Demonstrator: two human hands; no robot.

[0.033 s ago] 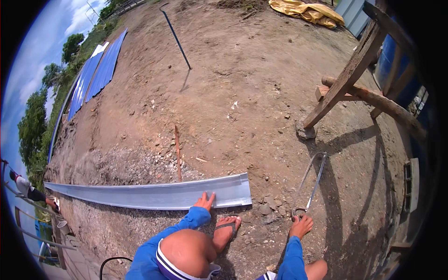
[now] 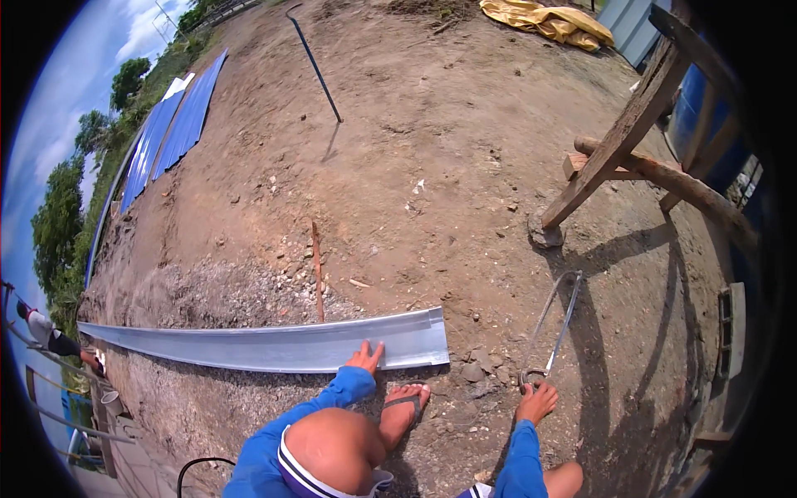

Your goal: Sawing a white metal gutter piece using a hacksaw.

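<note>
A long grey metal channel (image 2: 274,349) lies across the ground in front of me, running off to the far left. My left hand (image 2: 364,358) rests on it near its right end, fingers stretched out and apart. To the right, my right hand (image 2: 537,402) is wrapped round the handle of a hacksaw (image 2: 567,318). The saw's thin frame points away from me, over the dirt and apart from the channel. My palm and fingers cover part of the handle. My sandalled foot (image 2: 404,410) stands just in front of the channel's near edge.
A wooden post frame (image 2: 610,141) stands at the right, near a hollow concrete block (image 2: 730,328). A thin wooden stick (image 2: 317,270) touches the channel's far side. Blue corrugated sheets (image 2: 191,116), a dark bent rod (image 2: 314,66) and a yellow tarp (image 2: 552,22) lie farther off. Another person (image 2: 50,332) is at far left.
</note>
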